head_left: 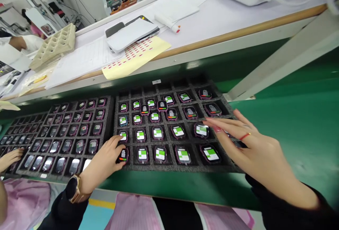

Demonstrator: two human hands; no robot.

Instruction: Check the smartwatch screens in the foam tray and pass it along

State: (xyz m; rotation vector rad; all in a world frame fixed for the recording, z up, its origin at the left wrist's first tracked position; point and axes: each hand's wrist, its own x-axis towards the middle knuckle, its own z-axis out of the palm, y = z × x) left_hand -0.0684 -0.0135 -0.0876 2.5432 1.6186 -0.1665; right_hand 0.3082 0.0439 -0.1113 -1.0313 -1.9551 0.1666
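A dark foam tray (164, 167) holds square smartwatches in its compartments, most with lit green-and-white screens. My left hand (107, 155) is at the tray's near left corner, thumb and fingers curled around the edges of a smartwatch (123, 154) with a dark, orange-marked screen. One of its fingertips reaches the watch in the row behind. Over the right side of the tray, my right hand (251, 148) has its fingers stretched out, fingertips close to a lit smartwatch (201, 130). Whether they touch it I cannot tell. Two watches (162, 106) rest on the dividers.
Another filled tray (66, 131) stands to the left, where a co-worker's hand (12, 157) reaches in. Behind runs a raised shelf with papers, phones (132, 34), a yellow sticker sheet (135, 57) and a marker (168, 24). A pale slanted post (275, 53) stands at right.
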